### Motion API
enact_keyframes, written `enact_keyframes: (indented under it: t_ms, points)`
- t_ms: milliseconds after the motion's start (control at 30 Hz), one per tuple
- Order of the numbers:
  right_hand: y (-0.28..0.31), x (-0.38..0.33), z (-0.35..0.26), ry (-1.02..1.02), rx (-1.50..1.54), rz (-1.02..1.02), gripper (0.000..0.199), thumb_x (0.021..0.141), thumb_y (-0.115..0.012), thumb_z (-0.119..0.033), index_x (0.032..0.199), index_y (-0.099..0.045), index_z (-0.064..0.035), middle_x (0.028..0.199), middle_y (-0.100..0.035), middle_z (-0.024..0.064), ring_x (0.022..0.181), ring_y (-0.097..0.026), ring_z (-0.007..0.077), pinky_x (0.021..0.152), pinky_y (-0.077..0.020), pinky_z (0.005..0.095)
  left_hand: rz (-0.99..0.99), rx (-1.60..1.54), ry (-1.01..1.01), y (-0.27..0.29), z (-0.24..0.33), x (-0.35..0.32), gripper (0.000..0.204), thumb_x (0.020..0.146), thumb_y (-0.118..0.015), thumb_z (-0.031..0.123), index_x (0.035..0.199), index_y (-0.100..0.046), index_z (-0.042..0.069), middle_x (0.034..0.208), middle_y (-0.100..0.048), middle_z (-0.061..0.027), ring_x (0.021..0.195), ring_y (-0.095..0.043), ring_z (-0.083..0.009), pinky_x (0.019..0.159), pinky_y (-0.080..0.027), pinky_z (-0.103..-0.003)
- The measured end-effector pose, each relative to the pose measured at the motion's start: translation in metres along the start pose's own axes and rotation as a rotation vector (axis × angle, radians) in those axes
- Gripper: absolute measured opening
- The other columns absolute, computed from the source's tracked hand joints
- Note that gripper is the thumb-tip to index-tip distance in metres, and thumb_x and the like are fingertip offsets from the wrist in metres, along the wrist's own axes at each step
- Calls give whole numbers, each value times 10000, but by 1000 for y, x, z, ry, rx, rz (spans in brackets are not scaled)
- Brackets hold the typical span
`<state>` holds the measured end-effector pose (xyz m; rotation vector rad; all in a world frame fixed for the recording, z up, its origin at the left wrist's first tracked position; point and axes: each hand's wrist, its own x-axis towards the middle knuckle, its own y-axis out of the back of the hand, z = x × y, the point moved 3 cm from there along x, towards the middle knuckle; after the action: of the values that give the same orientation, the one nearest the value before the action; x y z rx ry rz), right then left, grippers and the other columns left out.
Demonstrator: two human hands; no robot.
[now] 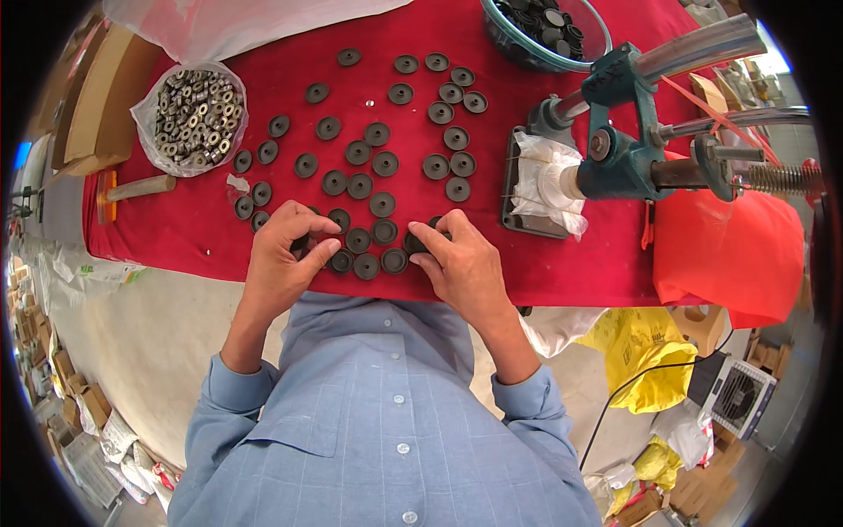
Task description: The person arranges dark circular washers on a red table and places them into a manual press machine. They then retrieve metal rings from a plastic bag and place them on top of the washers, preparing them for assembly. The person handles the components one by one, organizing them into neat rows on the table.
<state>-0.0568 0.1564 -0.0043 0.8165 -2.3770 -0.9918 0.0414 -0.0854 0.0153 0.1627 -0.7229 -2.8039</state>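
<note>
red cloth (193,224) covers the table, soft matte felt look, front edge hangs over. spread on it: dark round discs (384,163), flat, rubbery-looking, each with a raised rim and a small centre hub. most lie singly, spaced out in a loose arc; the nearest ones sit in a tight row touching each other at the front edge.

left hand (285,259) rests on the left end of that row, thumb and forefinger pinched together on one disc (301,243), mostly covered by the fingers. right hand (461,263) is at the right end, fingertips pressing down on another disc (414,243), only its left edge shows; can't tell if it's gripped or just held flat.

upper left: clear plastic bag (189,119), open top, full of small metal rings, grey and shiny. just below it a wooden-handled tool (140,187), orange end, partly cut by the cloth edge.

top: glass bowl (546,31) with more dark discs, cropped by the frame. right: teal cast-metal hand press (628,145), chrome lever running out of view, base wrapped in crumpled white plastic (544,180). red bag (729,255) hangs just beside it.

person wears a light blue buttoned shirt (378,422). floor clutter near the rim is too distorted to make out.
</note>
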Motion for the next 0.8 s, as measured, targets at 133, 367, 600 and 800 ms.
enact_keyframes:
  t_ms: [133,367,600,800]
  points:
    - [2,1,4,-73,186,6,392,798,-886,-74,1159,-735,-53,1007,-617,64,794,-638,195,649,-520,335,83,73,-15,8,-2,-10,211,855,-821,-1,1055,-763,38,951,-622,-18,832,-568,-104,713,-439,-252]
    - [16,-8,-1,-485,1569,-27,207,897,-795,-80,1078,-754,11,1091,-714,72,880,-647,108,608,-471,234,147,159,2,13,-6,-41,322,802,-851,-15,1107,-760,34,987,-612,-34,878,-578,-131,755,-474,-278]
    - [-11,-10,-15,-96,392,19,194,891,-828,-66,1078,-780,-49,916,-661,58,731,-645,183,627,-519,336,126,316,-57,-5,-14,-48,438,795,-868,-10,1214,-752,37,1078,-588,-87,925,-614,-203,771,-515,-317]
    - [-24,-14,-23,14,49,-18,397,825,-859,-74,1185,-693,-61,997,-604,91,805,-685,264,661,-584,391,115,313,-79,-4,-19,-47,440,804,-863,-11,1219,-721,33,1088,-599,-86,936,-625,-198,717,-528,-308]
